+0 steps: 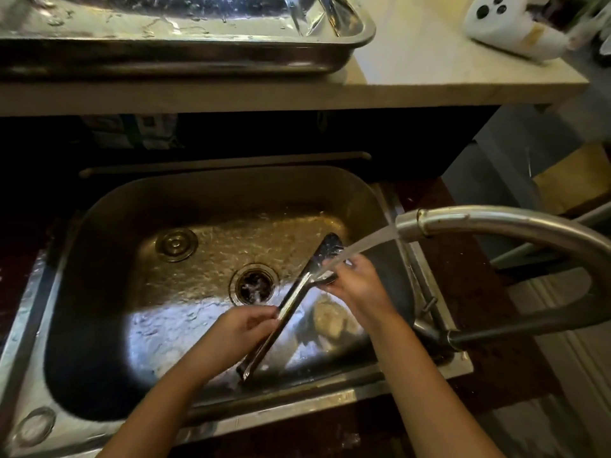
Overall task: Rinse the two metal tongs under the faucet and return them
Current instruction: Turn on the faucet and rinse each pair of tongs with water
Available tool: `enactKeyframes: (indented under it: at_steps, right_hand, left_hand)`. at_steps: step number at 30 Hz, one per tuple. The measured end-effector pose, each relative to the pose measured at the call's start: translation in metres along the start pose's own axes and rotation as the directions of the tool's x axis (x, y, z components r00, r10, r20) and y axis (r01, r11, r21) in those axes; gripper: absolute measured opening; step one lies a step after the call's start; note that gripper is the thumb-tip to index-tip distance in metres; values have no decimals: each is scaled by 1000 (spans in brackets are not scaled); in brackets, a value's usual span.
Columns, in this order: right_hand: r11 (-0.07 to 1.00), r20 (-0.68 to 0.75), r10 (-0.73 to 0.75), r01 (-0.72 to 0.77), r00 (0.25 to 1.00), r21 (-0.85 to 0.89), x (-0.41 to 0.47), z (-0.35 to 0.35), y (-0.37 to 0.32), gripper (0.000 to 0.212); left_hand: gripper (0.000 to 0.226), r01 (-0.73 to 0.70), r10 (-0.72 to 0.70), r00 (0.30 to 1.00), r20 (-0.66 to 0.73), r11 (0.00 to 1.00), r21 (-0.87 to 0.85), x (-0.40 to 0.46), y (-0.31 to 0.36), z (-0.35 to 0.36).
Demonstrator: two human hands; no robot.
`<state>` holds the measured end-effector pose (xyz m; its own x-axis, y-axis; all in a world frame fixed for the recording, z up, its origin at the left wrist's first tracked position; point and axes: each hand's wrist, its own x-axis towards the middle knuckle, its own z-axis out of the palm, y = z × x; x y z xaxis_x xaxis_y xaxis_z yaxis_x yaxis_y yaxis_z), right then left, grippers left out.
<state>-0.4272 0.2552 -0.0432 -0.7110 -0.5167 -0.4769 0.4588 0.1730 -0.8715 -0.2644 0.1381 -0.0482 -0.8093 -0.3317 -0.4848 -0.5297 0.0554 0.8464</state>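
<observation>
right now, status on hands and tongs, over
Left hand grips tongs mid-handle; right hand holds them near the head. Faucet running, stream hitting the tong head over the sink. Nothing in the way.

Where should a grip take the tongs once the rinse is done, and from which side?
Probably the bare handle shaft of the tongs, between the left hand and the right hand. The arms lie close together there, narrow enough to pinch across. Come from above: the perforated head sits in the stream from the faucet, and the hinge end lies low near the sink rim.
</observation>
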Motion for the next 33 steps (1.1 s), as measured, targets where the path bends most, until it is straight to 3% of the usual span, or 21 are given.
enactKeyframes:
  at_steps: [6, 7, 10, 11, 12, 14, 17, 20, 22, 24, 27, 33]
  right_hand:
    - [987, 85, 32, -45, 996, 157, -5, -2, 7, 11]
    - [995, 70, 22, -28, 997, 94, -6, -2, 9, 19]
    - [957, -40, -21, 8, 999, -289, -7, 2, 12, 74]
    - [938, -88, -51, 18, 995, -346, -6, 3, 12, 76]
    - [936, -112, -92, 47, 989, -349, -6, 4, 10, 63]
    - [944, -129, -172, 126, 977, -305, -5, 5, 0, 15]
    - [937, -58, -181, 154, 982, -314, -2, 2, -8, 22]
    - [971, 97, -105, 123, 990, -205, -4, 1, -11, 8]
    - [979, 95, -125, 138, 988, -152, -6, -1, -10, 19]
    - [973, 39, -176, 180, 984, -143, -7, -3, -7, 12]
    - [965, 17, -232, 232, 973, -124, -7, -5, -6, 19]
    - [947, 73, -287, 294, 955, -129, -10, -5, -15, 19]
  left_hand:
    - [20, 98, -93, 994, 53, 989, -112, 6, -5, -8]
    - [20, 102, -95, 993, 65, 986, -133, 6, -5, -8]
    - [25, 81, -76, 996, 38, 989, -126, 8, -6, -7]
    - [25, 68, -64, 997, 34, 988, -139, 8, -7, -7]
    - [25, 58, -55, 998, 27, 986, -157, 8, -8, -7]
    - [27, 46, -47, 999, -4, 985, -168, 7, -10, -6]
    - [29, 35, -43, 998, -45, 983, -178, 7, -13, -7]
    - [30, 30, -39, 998, -48, 984, -178, 7, -14, -9]
    - [28, 32, -38, 999, -36, 987, -160, 6, -13, -9]
    - [24, 17, -19, 1000, -20, 995, -98, 8, -11, -9]
    - [12, -27, 30, 997, 74, 999, -40, 17, 4, -5]
    - [10, -163, 177, 982, 64, 971, -174, 48, 49, 10]
